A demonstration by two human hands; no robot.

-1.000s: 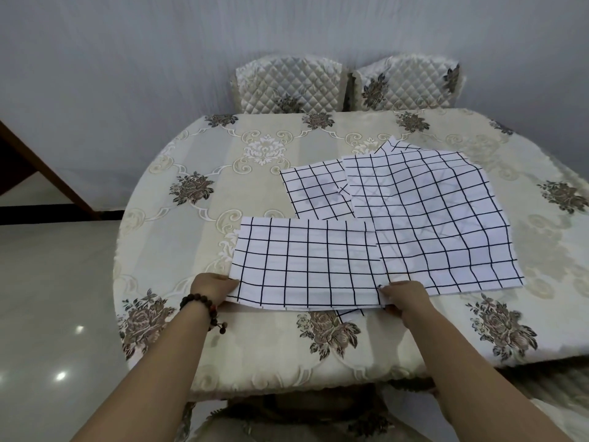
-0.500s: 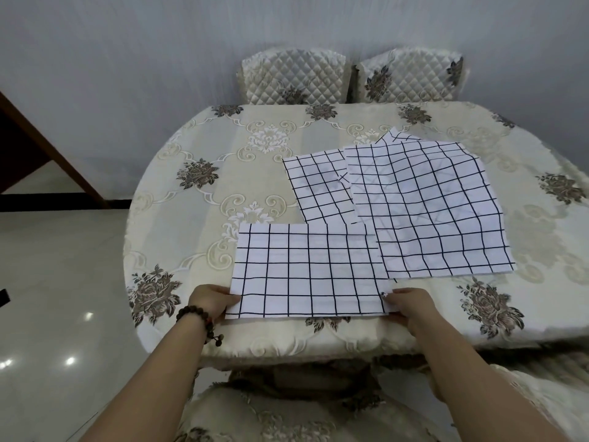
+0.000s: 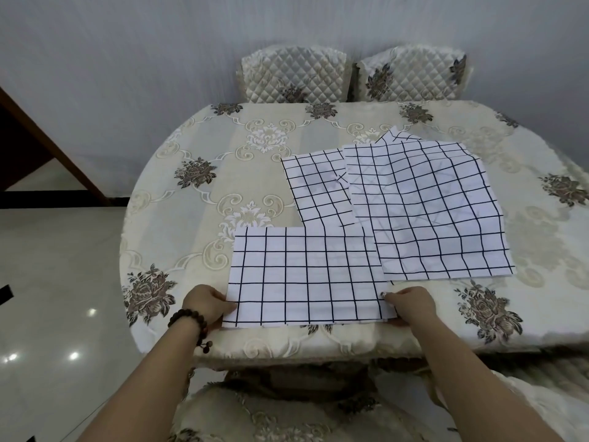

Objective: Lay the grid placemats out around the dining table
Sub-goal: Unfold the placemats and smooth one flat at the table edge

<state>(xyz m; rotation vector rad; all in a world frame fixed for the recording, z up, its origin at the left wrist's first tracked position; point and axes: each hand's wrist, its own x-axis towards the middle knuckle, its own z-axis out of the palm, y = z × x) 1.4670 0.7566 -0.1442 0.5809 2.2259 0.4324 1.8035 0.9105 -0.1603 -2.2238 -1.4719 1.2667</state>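
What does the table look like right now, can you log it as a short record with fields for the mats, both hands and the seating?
near placemat: flat at the table's near edge, held at both lower corners
left hand: grips its left corner
right hand: grips its right corner
other placemats: overlapping pile, middle-right, overlapping the near mat's far right corner
tablecloth: cream, floral
bead bracelet: left wrist
chairs: two at far side
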